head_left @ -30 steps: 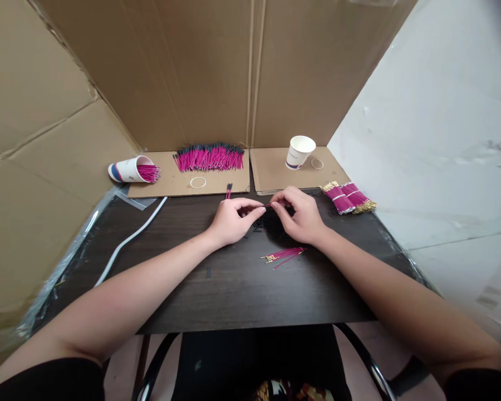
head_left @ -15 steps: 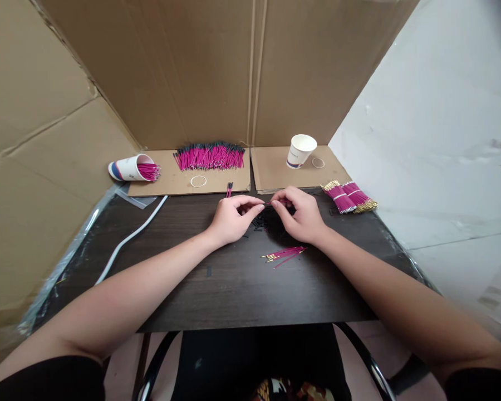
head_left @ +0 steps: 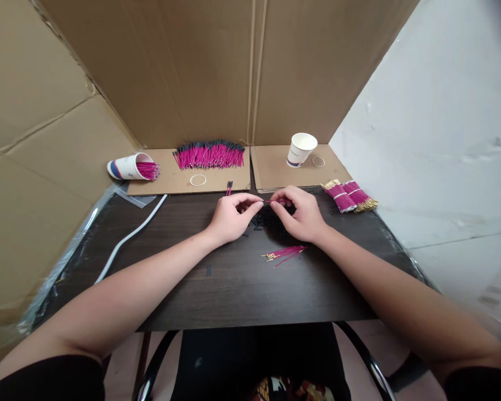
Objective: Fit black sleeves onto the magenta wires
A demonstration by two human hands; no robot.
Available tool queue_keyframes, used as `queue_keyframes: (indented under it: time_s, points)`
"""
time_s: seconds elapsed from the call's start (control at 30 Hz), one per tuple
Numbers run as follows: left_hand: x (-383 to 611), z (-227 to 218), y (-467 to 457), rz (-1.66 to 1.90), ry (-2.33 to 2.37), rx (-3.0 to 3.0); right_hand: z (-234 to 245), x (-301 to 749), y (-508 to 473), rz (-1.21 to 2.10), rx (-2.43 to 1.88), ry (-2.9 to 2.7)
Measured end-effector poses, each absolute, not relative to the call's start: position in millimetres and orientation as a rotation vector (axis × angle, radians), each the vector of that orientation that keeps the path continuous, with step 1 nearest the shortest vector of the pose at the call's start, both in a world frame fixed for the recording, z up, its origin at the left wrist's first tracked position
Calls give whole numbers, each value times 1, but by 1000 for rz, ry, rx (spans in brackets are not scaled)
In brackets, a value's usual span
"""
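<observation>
Using the pile of black tubes (head_left: 258, 221) on the dark table (head_left: 242, 295) as reference. Thin magenta wire (head_left: 268, 201) is at the pile's far edge, strung between both hands. Left hand (head_left: 232, 218), left of pile: thumb and fingertips pinching the wire's left end — exact grip hidden by the fingers. Right hand (head_left: 301, 214), right of pile: thumb and forefinger pinching the same wire, other fingers curled. Loose gold-tipped wires (head_left: 284, 253) lie on the near side of the pile. Beyond it to the left: a few black-ended wires (head_left: 229, 187) just past the left hand, then a big row of black-ended wires (head_left: 209, 156). Far left — tipped paper cup (head_left: 125, 167), magenta wires in its mouth. Right of pile: banded bundles (head_left: 349, 196); upright paper cup (head_left: 301, 153) behind, to the right.
</observation>
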State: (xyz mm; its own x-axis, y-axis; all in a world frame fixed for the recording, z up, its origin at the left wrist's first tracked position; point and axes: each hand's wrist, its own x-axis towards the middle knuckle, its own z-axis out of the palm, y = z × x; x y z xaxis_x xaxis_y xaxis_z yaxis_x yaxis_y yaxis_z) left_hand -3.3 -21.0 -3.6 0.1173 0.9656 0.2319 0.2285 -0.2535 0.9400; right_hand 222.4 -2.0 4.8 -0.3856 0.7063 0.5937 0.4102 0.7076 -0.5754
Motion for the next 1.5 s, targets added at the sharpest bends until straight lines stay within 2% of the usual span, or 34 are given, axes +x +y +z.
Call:
queue_keyframes:
  time_s: [0.67,1.0,1.27,1.5]
  points:
    - [-1,5,-29,1255,1068,1355,10,211,-18,607,-816,-1852]
    - [-3,9,-29,1271,1056,1254,9,208,-22,562,-792,-1927]
    - [-44,23,10,1444,1201,1022,7,211,-19,506,-827,-1950]
    - [-62,21,25,1415,1456,1083,6,212,-19,494,-784,-1972]
